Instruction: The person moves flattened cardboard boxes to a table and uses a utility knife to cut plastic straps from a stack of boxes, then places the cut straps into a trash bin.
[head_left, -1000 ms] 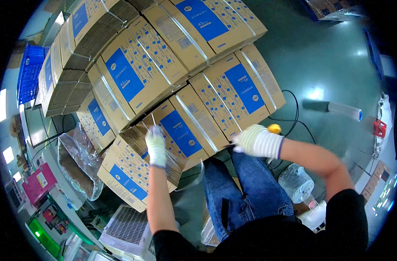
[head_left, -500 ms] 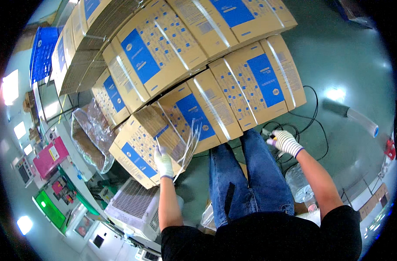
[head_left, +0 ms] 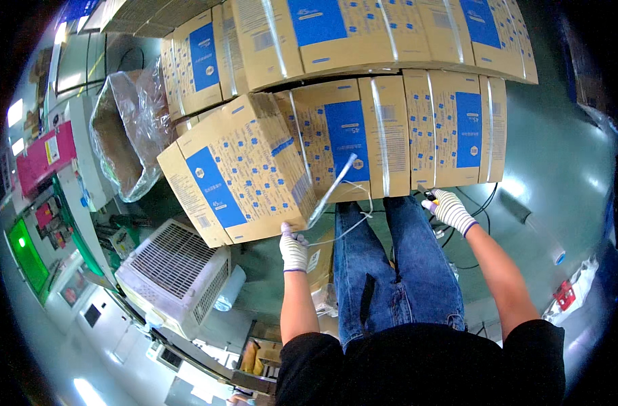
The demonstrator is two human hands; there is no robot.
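Clutching a stiff clear strap (head_left: 336,186), the gloved left hand (head_left: 294,249) steadies a tilted cardboard box (head_left: 238,177).

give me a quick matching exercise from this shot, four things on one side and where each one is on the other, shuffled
Things:
1. left hand
2. right hand
3. white slatted unit
4. plastic-lined open box

Places:
A. upper left, beside the stacked cartons
B. at the lower corner of the tilted carton, by a loose clear strap
C. on the floor, lower left of the tilted carton
D. right of the jeans-clad legs, at the foot of the carton stack

Pairs: 1-B, 2-D, 3-C, 4-A
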